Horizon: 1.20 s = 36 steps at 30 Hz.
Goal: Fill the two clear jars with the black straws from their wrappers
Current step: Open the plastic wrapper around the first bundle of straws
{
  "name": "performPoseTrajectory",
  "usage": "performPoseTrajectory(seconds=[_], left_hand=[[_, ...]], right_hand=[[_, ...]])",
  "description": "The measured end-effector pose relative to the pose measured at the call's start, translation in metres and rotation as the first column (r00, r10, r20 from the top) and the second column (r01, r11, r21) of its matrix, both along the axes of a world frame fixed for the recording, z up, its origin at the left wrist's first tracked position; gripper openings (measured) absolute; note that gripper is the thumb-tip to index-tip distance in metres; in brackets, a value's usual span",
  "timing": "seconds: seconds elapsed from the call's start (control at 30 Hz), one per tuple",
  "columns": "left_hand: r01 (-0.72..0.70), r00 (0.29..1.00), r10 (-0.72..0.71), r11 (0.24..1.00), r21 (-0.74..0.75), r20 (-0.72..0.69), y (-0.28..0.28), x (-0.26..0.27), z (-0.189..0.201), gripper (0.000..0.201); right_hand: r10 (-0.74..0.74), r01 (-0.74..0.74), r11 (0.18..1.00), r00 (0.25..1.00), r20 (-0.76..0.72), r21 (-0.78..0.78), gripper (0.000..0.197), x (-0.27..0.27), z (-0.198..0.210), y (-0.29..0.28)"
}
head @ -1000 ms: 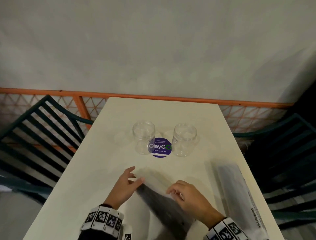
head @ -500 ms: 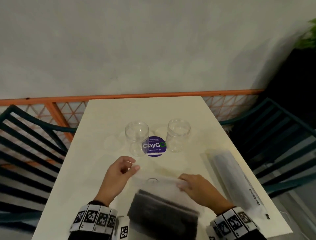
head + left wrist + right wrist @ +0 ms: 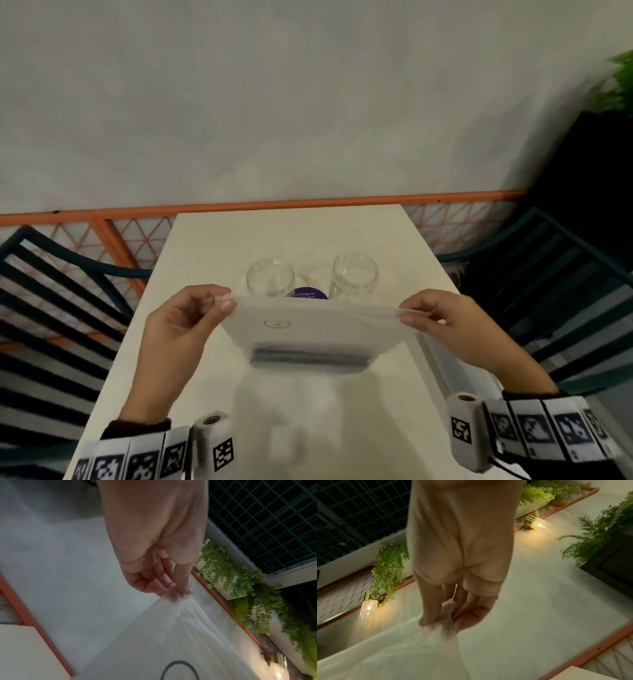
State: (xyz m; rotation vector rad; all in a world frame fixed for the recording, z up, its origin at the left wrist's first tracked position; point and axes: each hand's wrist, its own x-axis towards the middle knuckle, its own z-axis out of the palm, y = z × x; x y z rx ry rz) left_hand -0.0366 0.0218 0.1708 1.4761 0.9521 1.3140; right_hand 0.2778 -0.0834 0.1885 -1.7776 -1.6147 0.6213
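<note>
A translucent plastic wrapper (image 3: 308, 329) hangs stretched between my two hands above the table, with a dark bundle of black straws (image 3: 310, 358) showing through its lower part. My left hand (image 3: 224, 303) pinches its top left corner, seen close in the left wrist view as thumb and fingers (image 3: 186, 589) on the wrapper (image 3: 171, 635). My right hand (image 3: 409, 317) pinches the top right corner; the right wrist view shows its fingertips (image 3: 426, 620) gathered on the plastic (image 3: 402, 649). Two clear jars (image 3: 270, 278) (image 3: 355, 274) stand upright beyond the wrapper.
A purple round sticker (image 3: 310, 294) lies on the white table (image 3: 287, 233) between the jars. Dark slatted chairs (image 3: 51, 308) (image 3: 555, 284) flank the table. An orange rail (image 3: 274, 205) and a grey wall run behind it.
Both hands have lifted the wrapper off the table and pulled its top edge wide apart. The second wrapper at the right is out of sight now.
</note>
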Motion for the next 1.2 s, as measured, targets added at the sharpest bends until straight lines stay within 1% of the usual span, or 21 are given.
performPoseTrajectory(seconds=[0.07,0.13,0.2,0.23,0.27,0.3,0.33,0.37,0.4,0.43,0.5,0.57,0.63,0.7,0.73,0.8,0.83,0.9,0.97,1.03,1.2], left_hand=[[-0.037,0.997,0.037,0.999,-0.001,-0.066,-0.002,-0.001,-0.003,0.019],[-0.069,0.991,0.068,0.998,-0.002,-0.119,-0.004,-0.002,-0.005,0.019],[-0.086,0.989,0.084,0.996,-0.01,-0.125,-0.007,-0.003,-0.005,0.021],[-0.098,0.989,0.095,0.995,-0.017,-0.111,-0.008,-0.003,-0.005,0.023],[-0.107,0.99,0.104,0.994,-0.029,-0.092,-0.01,-0.001,-0.003,0.022],[-0.113,0.991,0.11,0.993,-0.036,-0.075,-0.012,0.002,-0.001,0.017],[-0.112,0.991,0.109,0.993,-0.037,-0.072,-0.015,0.006,0.001,0.01],[-0.107,0.991,0.105,0.994,-0.031,-0.079,-0.019,0.01,0.002,0.004],[-0.099,0.991,0.097,0.995,-0.018,-0.089,-0.022,0.016,0.003,0.006],[-0.085,0.992,0.084,0.996,-0.009,-0.095,-0.025,0.021,0.004,0.007],[-0.059,0.993,0.059,0.998,0.002,-0.106,-0.03,0.032,0.005,0.005],[-0.047,0.993,0.048,0.999,0.011,-0.112,-0.033,0.039,0.007,0.008],[-0.041,0.997,0.04,0.999,-0.013,-0.065,-0.036,0.042,0.007,0.003],[-0.057,0.997,0.055,0.998,-0.033,-0.048,-0.035,0.04,0.005,0.005],[-0.068,0.996,0.065,0.997,-0.039,-0.066,-0.034,0.039,0.004,0.004],[-0.077,0.987,0.075,0.997,-0.013,-0.144,-0.034,0.038,0.002,0.014],[-0.086,0.98,0.085,0.996,0.005,-0.18,-0.034,0.037,0.001,0.017],[-0.118,0.963,0.124,0.992,0.039,-0.238,-0.035,0.036,0.001,0.018],[-0.156,0.956,0.166,0.986,0.059,-0.242,-0.034,0.031,0.001,0.018],[-0.184,0.953,0.194,0.981,0.064,-0.234,-0.032,0.023,0.001,0.018],[-0.219,0.943,0.222,0.975,0.042,-0.247,-0.027,0.011,-0.004,0.017]], right_hand=[[-0.041,0.044,0.997,0.997,-0.061,0.061,0.024,0.003,-0.006,0.003],[-0.096,0.122,0.985,0.977,-0.191,0.126,0.024,0.005,-0.009,0.004],[-0.126,0.172,0.976,0.948,-0.293,0.137,0.024,0.009,-0.011,0.003],[-0.132,0.179,0.975,0.942,-0.309,0.129,0.025,0.01,-0.011,0.004],[-0.148,0.187,0.975,0.948,-0.282,0.119,0.024,0.011,-0.011,0.006],[-0.181,0.208,0.971,0.963,-0.201,0.118,0.021,0.011,-0.011,0.008],[-0.229,0.238,0.961,0.97,-0.08,0.139,0.017,0.01,-0.01,0.011],[-0.267,0.254,0.949,0.963,0.047,0.187,0.015,0.006,-0.007,0.015],[-0.274,0.233,0.939,0.952,0.14,0.254,0.017,-0.001,-0.004,0.02],[-0.227,0.164,0.936,0.958,0.178,0.312,0.019,-0.011,-0.001,0.024],[-0.021,-0.03,0.945,0.988,0.154,0.325,0.021,-0.044,0.005,0.033],[0.174,-0.188,0.936,0.982,0.074,0.297,0.027,-0.081,0.007,0.04],[0.237,-0.226,0.92,0.972,0.006,0.32,0.031,-0.109,0.004,0.046],[0.239,-0.215,0.916,0.97,-0.032,0.338,0.033,-0.122,0.0,0.052],[0.247,-0.219,0.915,0.968,-0.041,0.339,0.034,-0.124,-0.001,0.053],[0.267,-0.242,0.91,0.963,-0.029,0.336,0.039,-0.123,-0.004,0.054],[0.268,-0.249,0.907,0.963,-0.009,0.339,0.037,-0.121,-0.006,0.055],[0.239,-0.236,0.906,0.97,0.035,0.351,0.025,-0.116,-0.01,0.056],[0.199,-0.207,0.908,0.978,0.061,0.364,0.02,-0.106,-0.013,0.057],[0.163,-0.184,0.913,0.983,0.087,0.365,0.02,-0.092,-0.015,0.055],[0.087,-0.154,0.922,0.977,0.196,0.356,0.016,-0.058,-0.018,0.046]])
